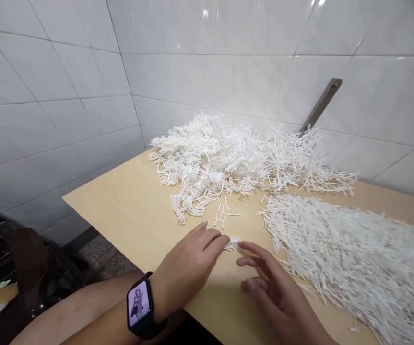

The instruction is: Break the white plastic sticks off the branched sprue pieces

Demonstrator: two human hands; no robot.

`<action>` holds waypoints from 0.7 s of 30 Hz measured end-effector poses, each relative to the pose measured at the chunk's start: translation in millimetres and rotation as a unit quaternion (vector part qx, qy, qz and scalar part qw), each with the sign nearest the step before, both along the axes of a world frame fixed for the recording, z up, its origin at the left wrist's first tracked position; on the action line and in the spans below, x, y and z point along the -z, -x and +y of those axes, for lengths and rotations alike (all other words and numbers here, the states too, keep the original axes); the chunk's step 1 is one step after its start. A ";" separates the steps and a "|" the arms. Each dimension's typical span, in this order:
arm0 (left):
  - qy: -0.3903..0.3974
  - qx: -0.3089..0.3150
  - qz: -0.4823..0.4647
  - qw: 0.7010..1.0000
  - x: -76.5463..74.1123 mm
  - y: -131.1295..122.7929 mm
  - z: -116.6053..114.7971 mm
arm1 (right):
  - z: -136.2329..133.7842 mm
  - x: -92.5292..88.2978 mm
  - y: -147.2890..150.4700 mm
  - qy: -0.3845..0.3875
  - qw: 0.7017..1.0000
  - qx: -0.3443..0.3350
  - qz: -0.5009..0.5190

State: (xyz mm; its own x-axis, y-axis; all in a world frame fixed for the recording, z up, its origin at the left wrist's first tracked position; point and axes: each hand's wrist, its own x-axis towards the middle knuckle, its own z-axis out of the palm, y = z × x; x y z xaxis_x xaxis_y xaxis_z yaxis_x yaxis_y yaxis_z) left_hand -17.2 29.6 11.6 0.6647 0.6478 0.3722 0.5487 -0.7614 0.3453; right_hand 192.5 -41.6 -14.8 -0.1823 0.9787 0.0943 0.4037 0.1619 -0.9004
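A small white plastic piece with fine teeth lies on the tabletop between my hands. My left hand, with a smartwatch on its wrist, has its fingers together over the left end of this piece; the fingertips are partly hidden. From the other side comes my right hand, its fingers apart and curved, with the index fingertip at the piece's right end. Just beyond my hands lies a loose white branched sprig. A big tangled heap of white branched plastic sprigs is farther back.
On the right, a thick layer of white strands spreads over the wooden board table. A metal bar leans against the tiled wall behind the heap. Dark furniture stands low on the left, past the table's edge.
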 end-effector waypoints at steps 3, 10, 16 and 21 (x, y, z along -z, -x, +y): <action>0.077 0.014 -0.034 0.996 3.3 4.0 -2.3 | 3.4 -4.8 -0.4 -0.102 0.991 0.037 -0.082; 0.157 0.065 -0.067 0.983 -2.3 9.1 -2.7 | 11.2 -11.0 -1.4 -0.108 0.982 -0.029 -0.152; 0.182 0.059 -0.059 0.980 -6.7 9.2 -3.3 | 9.3 -21.1 0.3 -0.010 0.988 0.000 -0.152; 0.141 0.037 -0.054 0.988 -2.3 9.1 -4.6 | 9.0 -29.8 2.9 0.010 0.989 0.003 -0.146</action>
